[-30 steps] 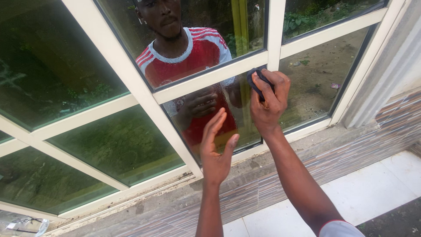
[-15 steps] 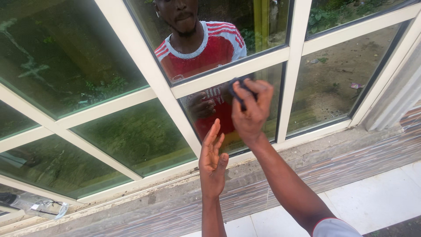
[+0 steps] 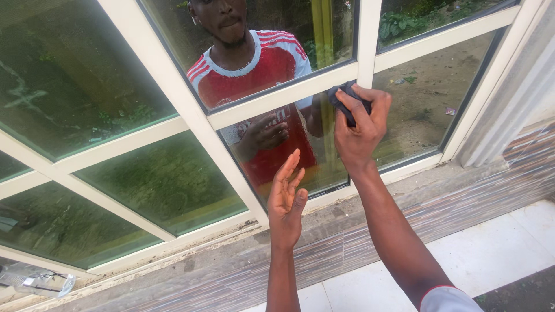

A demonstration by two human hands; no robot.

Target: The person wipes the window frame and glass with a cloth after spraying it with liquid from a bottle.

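our right hand [image 3: 359, 130] grips a dark cloth [image 3: 346, 99] against the window pane [image 3: 324, 144] — our left hand [image 3: 287, 202] hovers open, fingers spread, holding nothing, near the glass.

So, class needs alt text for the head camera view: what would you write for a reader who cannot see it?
The right hand presses a dark cloth against a green-tinted window pane in a cream frame. The left hand is raised open beside it, holding nothing. A striped tiled sill runs below the window.

Daylight. Cream-framed window [image 3: 173, 86] with green-tinted panes reflecting foliage. Below: dirty concrete sill [image 3: 416, 182], striped tile wall [image 3: 347, 254], white floor tiles [image 3: 491, 248].
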